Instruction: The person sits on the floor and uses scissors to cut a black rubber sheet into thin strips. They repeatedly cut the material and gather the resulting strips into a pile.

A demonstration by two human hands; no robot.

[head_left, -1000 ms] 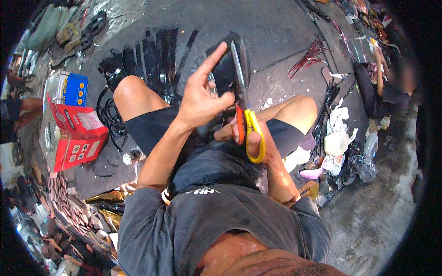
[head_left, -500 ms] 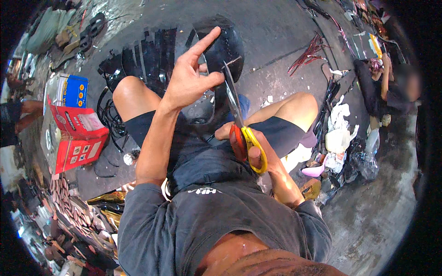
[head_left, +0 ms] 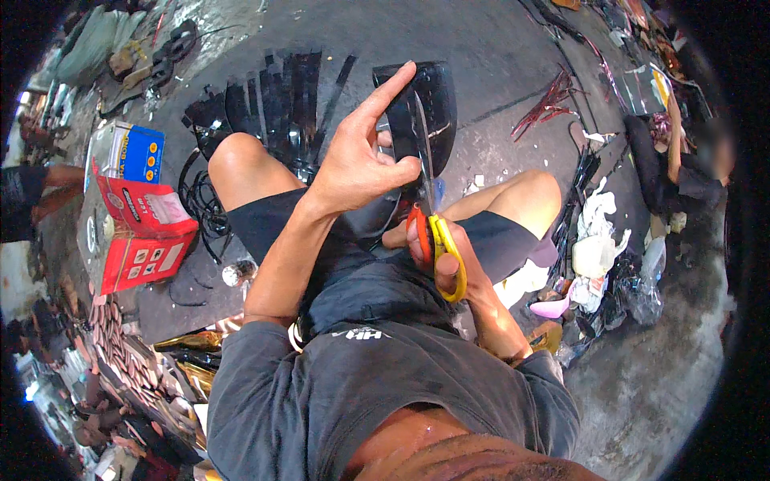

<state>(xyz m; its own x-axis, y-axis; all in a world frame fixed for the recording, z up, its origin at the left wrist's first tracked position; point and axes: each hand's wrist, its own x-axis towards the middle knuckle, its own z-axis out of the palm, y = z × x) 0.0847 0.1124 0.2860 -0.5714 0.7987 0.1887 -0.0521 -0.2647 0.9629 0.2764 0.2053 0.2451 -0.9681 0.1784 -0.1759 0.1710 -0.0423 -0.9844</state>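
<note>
My left hand (head_left: 361, 164) pinches a glossy black sheet piece (head_left: 437, 96) in front of my lap. Its index finger stretches along the sheet, and the thumb points toward the scissors. Wrapped round the yellow and red handles of a pair of scissors (head_left: 443, 240) is my right hand (head_left: 465, 268). The blades point away from me and lie across the sheet, close to my left thumb. They look nearly closed; whether the sheet sits between them I cannot tell. Several cut black strips (head_left: 281, 96) lie on the floor beyond my left knee.
A red, white and blue carton (head_left: 148, 232) stands at the left, with coiled black strips (head_left: 204, 200) beside it. Dark red strips (head_left: 549, 104), white plastic scraps (head_left: 593, 232) and black strips lie at the right. Another person (head_left: 682, 160) sits far right; another person's arm (head_left: 60, 186) shows left.
My left hand and the black sheet have shifted right and slightly nearer. The scissor blades have swung more upright. A separate black strip now shows on the floor left of the sheet.
</note>
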